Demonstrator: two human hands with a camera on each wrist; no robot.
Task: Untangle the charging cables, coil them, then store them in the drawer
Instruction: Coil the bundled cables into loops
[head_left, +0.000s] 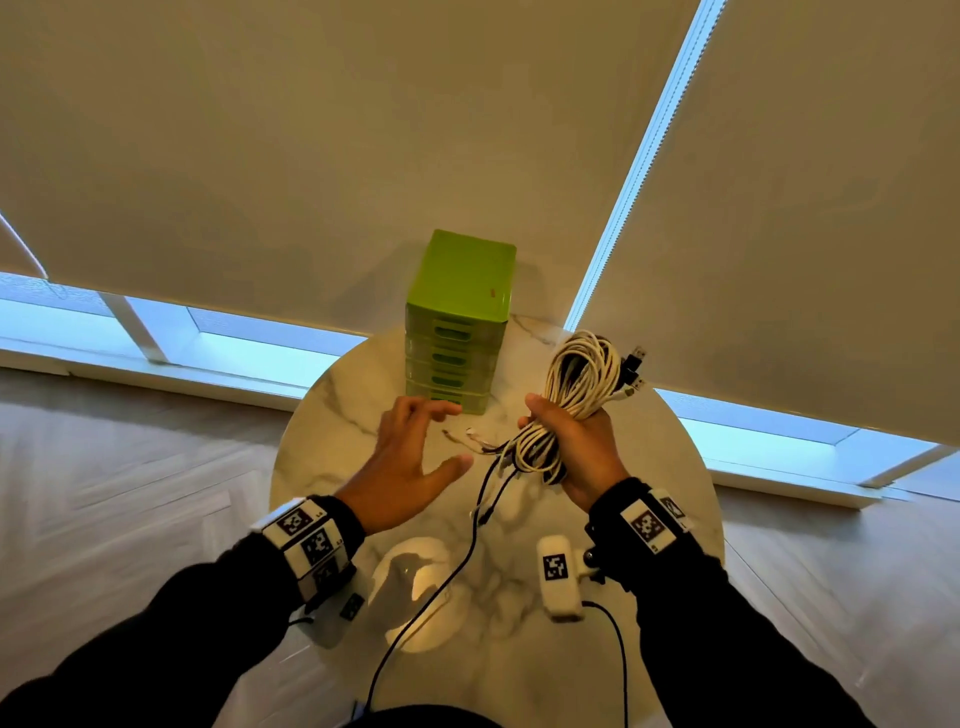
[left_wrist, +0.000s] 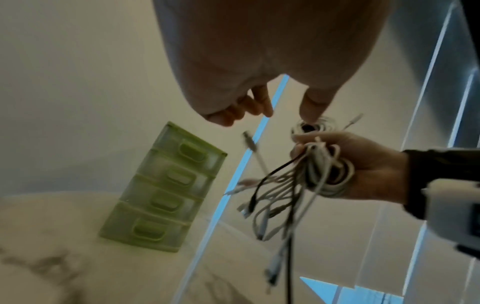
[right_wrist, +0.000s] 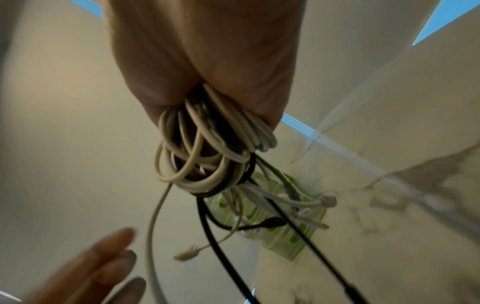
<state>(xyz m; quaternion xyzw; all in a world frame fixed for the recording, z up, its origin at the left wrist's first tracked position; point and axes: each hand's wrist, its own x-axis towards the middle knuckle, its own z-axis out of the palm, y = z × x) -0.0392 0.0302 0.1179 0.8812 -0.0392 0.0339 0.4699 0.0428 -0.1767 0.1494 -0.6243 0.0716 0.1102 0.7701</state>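
Note:
My right hand grips a coiled bundle of white and black charging cables above the round marble table. Loose plug ends and a black cable hang from the bundle toward the tabletop. The same bundle fills the right wrist view under my palm, and it shows in the left wrist view as cables in my right hand. My left hand hovers with fingers spread, left of the bundle, holding nothing. A green drawer unit with several shut drawers stands at the table's far edge.
Pale roller blinds hang close behind the drawer unit, with window strips below. The table's edge curves on both sides over a light herringbone floor. Bare marble lies in front of the hands.

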